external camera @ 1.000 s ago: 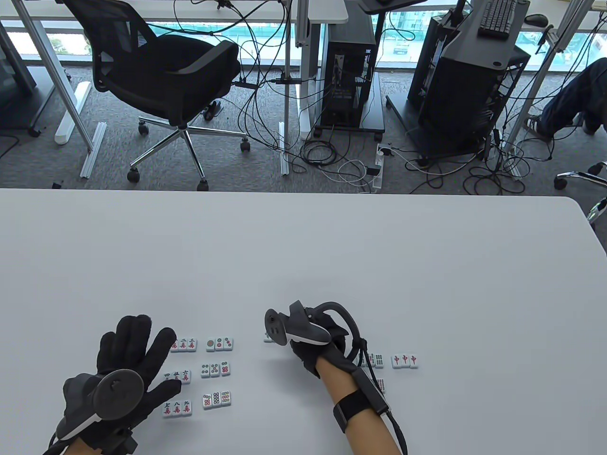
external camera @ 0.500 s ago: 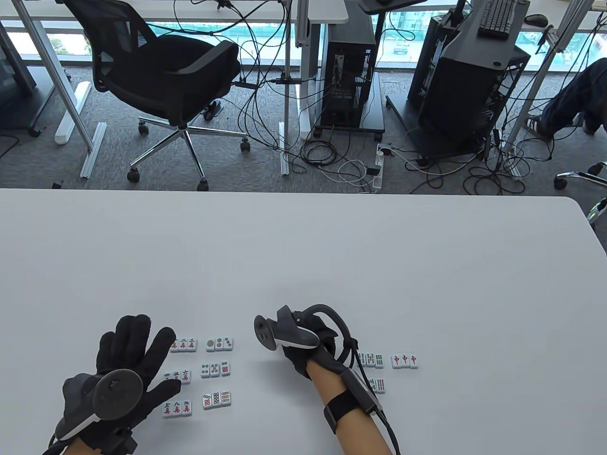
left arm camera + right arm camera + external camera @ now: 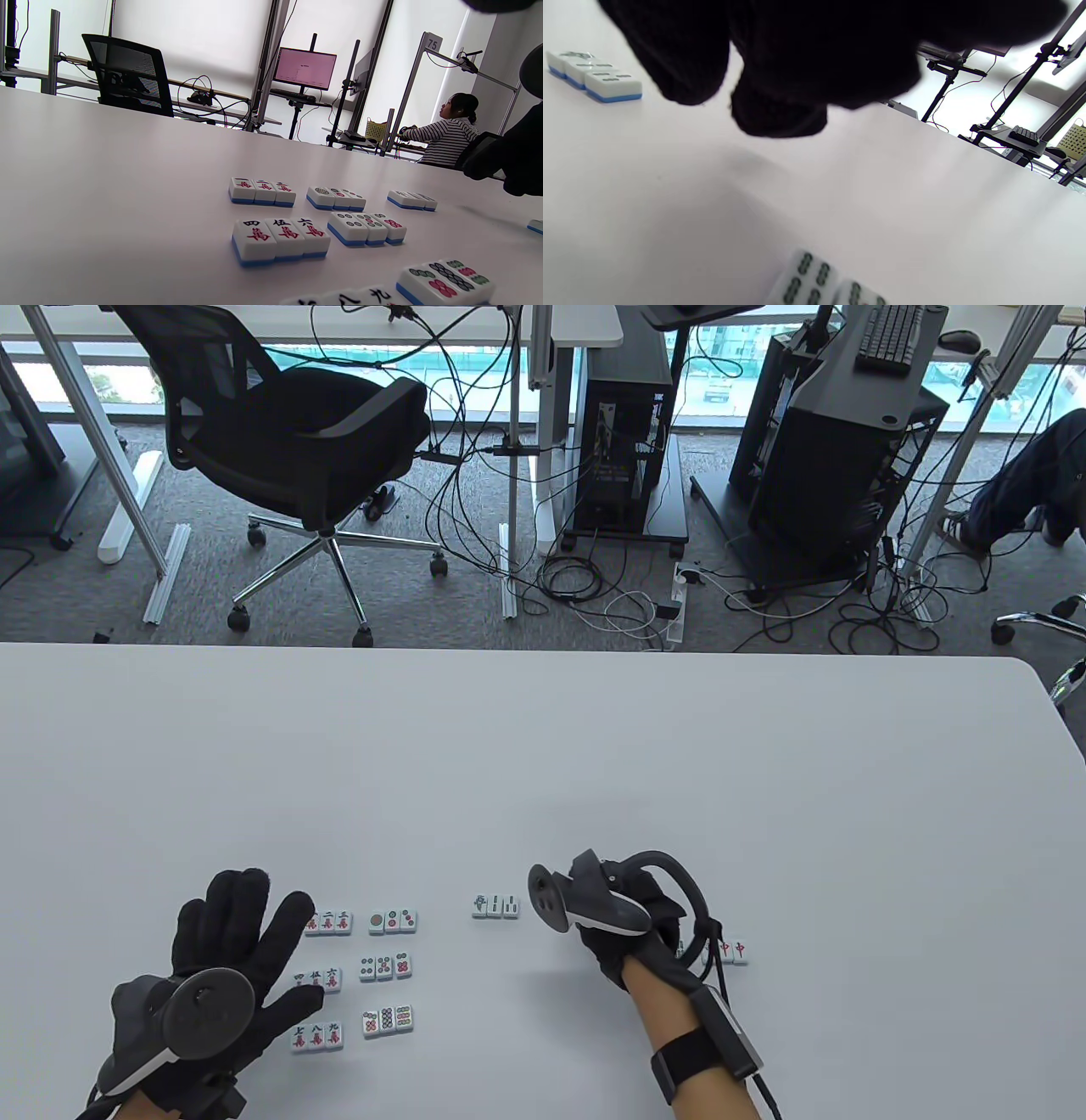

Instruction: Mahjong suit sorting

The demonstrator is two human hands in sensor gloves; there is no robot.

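Note:
My left hand (image 3: 233,942) lies flat on the table (image 3: 543,763) with its fingers spread, holding nothing, just left of three rows of character tiles (image 3: 327,923). Right of those sit three rows of dot tiles (image 3: 386,967). A row of three bamboo tiles (image 3: 495,905) lies alone, left of my right hand (image 3: 624,929). That hand hovers with loosely curled fingers (image 3: 780,114) and holds nothing. More bamboo tiles (image 3: 818,279) lie below it, mostly hidden in the table view. Red dragon tiles (image 3: 731,950) lie at its right.
The far half of the white table is bare. Beyond its far edge stand an office chair (image 3: 297,449), computer towers (image 3: 624,432) and floor cables. A person in a striped top (image 3: 445,135) sits in the background.
My right hand first slid left over the lone bamboo row, then drew back to the right, leaving that row uncovered on the table. The left hand has not moved.

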